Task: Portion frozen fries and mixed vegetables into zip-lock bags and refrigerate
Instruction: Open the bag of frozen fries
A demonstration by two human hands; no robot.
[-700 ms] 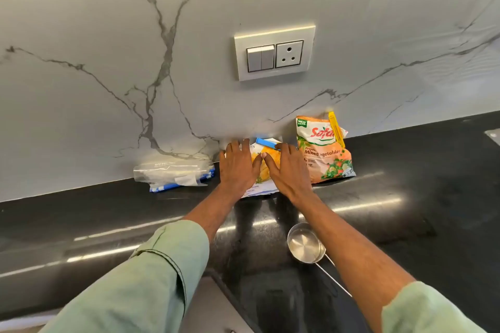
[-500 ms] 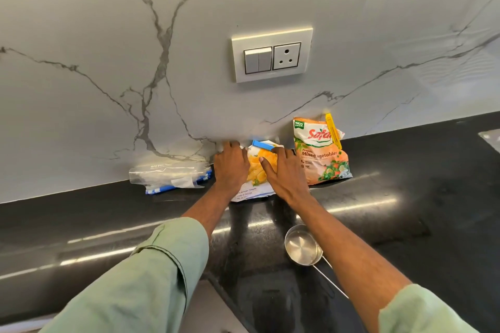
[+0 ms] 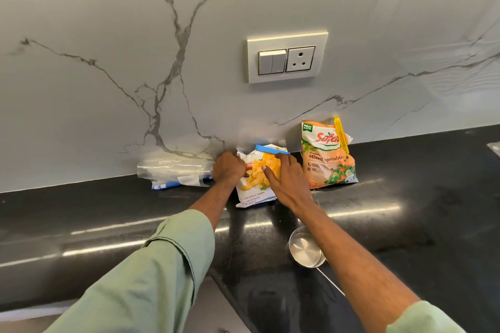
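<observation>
Centre frame, fries bag (image 3: pixel 257 173) propped against the wall (image 3: pixel 108 89). Left hand (image 3: pixel 228 167) clamps its left edge to steady it. Right hand (image 3: pixel 286 178) lies across the front, fingers at the clip (image 3: pixel 270 149); pinching or just touching, can't tell. Likely unclipping.

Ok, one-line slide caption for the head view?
Clipped fries bag held by left hand and right hand, beside the vegetable bag.

pale green cloth left sleeve (image 3: pixel 151 273), loose, with a stitched cuff band and a lengthwise seam, right sleeve (image 3: pixel 424 317) of the same pale green cloth
</observation>
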